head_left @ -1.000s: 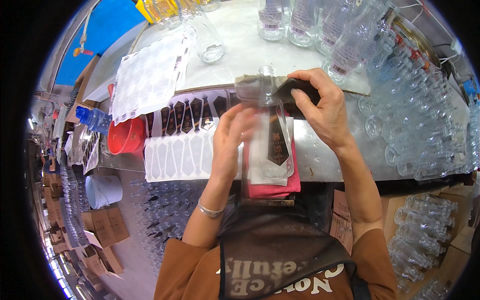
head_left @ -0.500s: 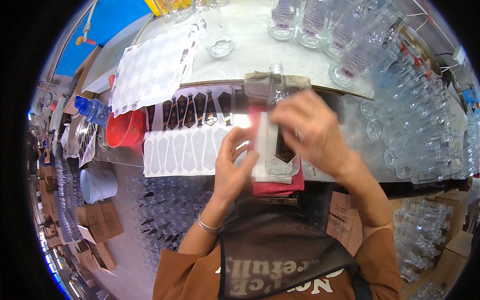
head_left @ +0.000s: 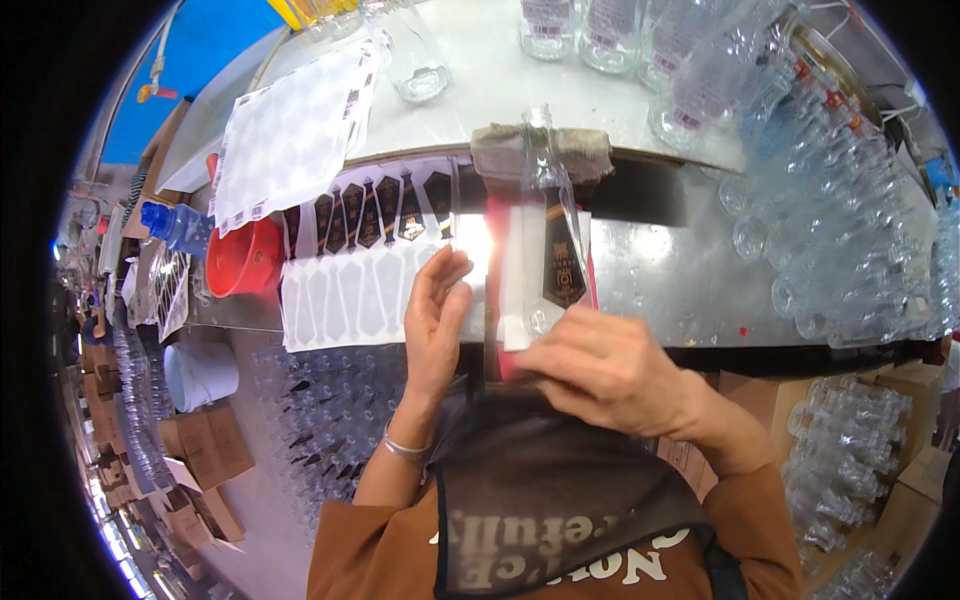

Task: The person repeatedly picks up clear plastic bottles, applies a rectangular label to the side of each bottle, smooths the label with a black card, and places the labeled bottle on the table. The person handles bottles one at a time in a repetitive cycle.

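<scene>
A clear glass bottle (head_left: 537, 172) lies in front of me with its neck pointing away, resting on a folded cloth pad (head_left: 595, 150). On its upper face is a black tie-shaped label (head_left: 564, 255) with gold and copper print. White and pink cloth (head_left: 512, 270) lies beneath the bottle. My right hand (head_left: 615, 370) is closed at the bottle's base and hides part of it; what its fingers hold is hidden. To the left of the bottle, my left hand (head_left: 435, 320) hovers empty with fingers apart, beside a sheet of labels (head_left: 350, 300).
White label sheets (head_left: 290, 130) lie on the raised shelf at the far left. A red bowl (head_left: 243, 260) stands left of the label sheet. Labelled bottles (head_left: 610, 35) stand on the shelf, and many clear bottles (head_left: 830, 220) crowd the right. A white bucket (head_left: 200, 375) is at lower left.
My right hand has moved down the bottle from its upper part to its base, uncovering the black label. My left hand has drawn slightly left, away from the bottle.
</scene>
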`<action>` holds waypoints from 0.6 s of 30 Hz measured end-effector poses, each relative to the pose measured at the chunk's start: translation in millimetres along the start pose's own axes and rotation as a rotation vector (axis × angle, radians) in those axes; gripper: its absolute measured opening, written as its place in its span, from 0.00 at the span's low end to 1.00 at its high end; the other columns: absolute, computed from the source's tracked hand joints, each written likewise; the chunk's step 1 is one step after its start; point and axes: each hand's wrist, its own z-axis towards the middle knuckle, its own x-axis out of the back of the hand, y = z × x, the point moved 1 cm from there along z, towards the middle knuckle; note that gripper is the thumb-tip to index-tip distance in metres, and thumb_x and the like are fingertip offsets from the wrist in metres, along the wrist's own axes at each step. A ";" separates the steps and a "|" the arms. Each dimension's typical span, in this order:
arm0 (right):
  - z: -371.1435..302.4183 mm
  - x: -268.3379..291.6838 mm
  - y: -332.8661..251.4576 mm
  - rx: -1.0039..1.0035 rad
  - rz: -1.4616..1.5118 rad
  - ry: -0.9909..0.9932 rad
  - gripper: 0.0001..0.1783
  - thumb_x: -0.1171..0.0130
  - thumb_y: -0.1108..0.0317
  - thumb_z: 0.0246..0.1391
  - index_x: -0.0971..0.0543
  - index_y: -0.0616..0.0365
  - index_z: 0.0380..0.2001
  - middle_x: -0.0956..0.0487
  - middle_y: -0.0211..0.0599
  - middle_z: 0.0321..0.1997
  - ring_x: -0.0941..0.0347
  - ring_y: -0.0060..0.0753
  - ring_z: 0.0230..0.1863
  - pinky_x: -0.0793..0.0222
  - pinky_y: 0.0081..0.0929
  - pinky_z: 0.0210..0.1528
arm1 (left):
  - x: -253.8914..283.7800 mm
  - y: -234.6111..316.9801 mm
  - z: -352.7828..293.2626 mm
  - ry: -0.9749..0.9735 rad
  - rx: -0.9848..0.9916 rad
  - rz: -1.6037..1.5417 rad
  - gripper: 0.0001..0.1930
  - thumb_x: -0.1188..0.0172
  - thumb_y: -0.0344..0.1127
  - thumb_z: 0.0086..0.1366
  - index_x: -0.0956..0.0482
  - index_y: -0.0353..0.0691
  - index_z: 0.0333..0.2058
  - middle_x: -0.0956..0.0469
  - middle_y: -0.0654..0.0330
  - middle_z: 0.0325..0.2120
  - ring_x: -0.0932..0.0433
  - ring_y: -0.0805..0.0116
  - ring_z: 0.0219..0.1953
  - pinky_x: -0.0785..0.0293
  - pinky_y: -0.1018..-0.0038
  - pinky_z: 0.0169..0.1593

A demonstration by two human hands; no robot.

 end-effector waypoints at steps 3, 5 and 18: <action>8.2 15.8 28.7 0.004 -0.146 0.198 0.16 0.36 0.82 0.41 0.18 0.59 0.38 0.17 0.39 0.39 0.21 0.43 0.37 0.24 0.36 0.42 | -14.4 9.3 9.4 -0.027 -0.057 0.008 0.27 0.49 0.42 0.76 0.37 0.31 0.67 0.29 0.49 0.62 0.30 0.58 0.64 0.37 0.63 0.68; 0.2 18.2 42.0 -0.038 -0.128 0.271 0.17 0.36 0.83 0.41 0.18 0.58 0.38 0.17 0.41 0.42 0.21 0.43 0.39 0.24 0.36 0.42 | -18.6 15.9 9.0 -0.034 -0.083 0.072 0.27 0.51 0.43 0.76 0.37 0.31 0.67 0.29 0.48 0.62 0.30 0.58 0.64 0.38 0.63 0.68; -47.1 -8.4 75.5 -0.808 0.489 0.232 0.22 0.45 0.58 0.67 0.20 0.69 0.49 0.16 0.41 0.45 0.22 0.26 0.44 0.27 0.26 0.48 | -58.2 5.3 4.0 -0.122 -0.268 0.444 0.33 0.51 0.47 0.75 0.42 0.28 0.68 0.37 0.40 0.66 0.39 0.46 0.67 0.50 0.57 0.71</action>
